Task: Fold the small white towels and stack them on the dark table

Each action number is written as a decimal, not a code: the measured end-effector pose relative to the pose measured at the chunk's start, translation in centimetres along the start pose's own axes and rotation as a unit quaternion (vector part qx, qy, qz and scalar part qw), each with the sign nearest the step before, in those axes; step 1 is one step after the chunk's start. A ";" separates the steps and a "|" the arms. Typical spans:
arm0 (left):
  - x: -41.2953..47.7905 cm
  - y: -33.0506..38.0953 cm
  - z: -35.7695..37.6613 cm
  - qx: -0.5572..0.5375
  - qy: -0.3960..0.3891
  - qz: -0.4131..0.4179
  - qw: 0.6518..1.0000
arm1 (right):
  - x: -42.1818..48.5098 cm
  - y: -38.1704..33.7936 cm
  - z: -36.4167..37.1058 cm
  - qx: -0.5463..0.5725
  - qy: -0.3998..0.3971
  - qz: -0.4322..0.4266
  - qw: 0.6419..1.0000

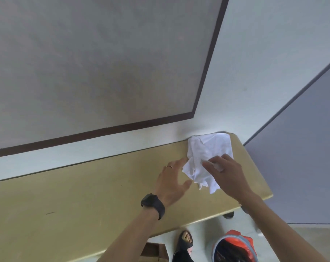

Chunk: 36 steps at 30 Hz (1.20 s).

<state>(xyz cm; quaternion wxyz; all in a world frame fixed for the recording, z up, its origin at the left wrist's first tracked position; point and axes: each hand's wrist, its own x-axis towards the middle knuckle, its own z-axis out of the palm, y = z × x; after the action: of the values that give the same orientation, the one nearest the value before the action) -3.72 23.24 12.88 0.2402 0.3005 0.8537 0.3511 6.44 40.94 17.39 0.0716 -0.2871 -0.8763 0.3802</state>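
— Asking first about the towel point(207, 148): where does it lie?
— Crumpled at the far right corner of the tan table point(85, 195), close against the wall point(236, 72).
— And the hands?
— The right hand point(226, 174) rests on the towel's near part, fingers bent, pinching a fold of cloth. The left hand point(171, 178) (a ring point(169, 166) on one finger, a black watch point(153, 205) at the wrist) is spread wide just left of the towel, holding nothing.
— Any containers?
— An orange bag point(236, 234) stands open on the floor point(202, 229) below the table's near edge; its contents are dark and too blurred to name.
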 end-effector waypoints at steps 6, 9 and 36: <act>-6.0 -0.8 -4.2 -0.068 0.015 0.033 0.997 | -5.4 -6.3 2.2 0.116 -0.102 -0.024 0.988; -8.9 -1.9 -5.9 -0.106 0.048 0.040 0.992 | -7.0 -7.6 4.3 0.132 -0.137 -0.035 0.981; -14.3 -19.7 -21.9 0.316 0.203 -0.024 0.926 | -0.5 -12.2 16.2 -0.147 -0.004 -0.239 0.960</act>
<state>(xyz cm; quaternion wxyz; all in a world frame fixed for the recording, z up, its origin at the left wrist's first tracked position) -14.02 -7.76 15.04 -0.0377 0.2625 0.9578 0.1109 -4.16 23.87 14.74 0.1143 -0.0748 -0.9658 0.2202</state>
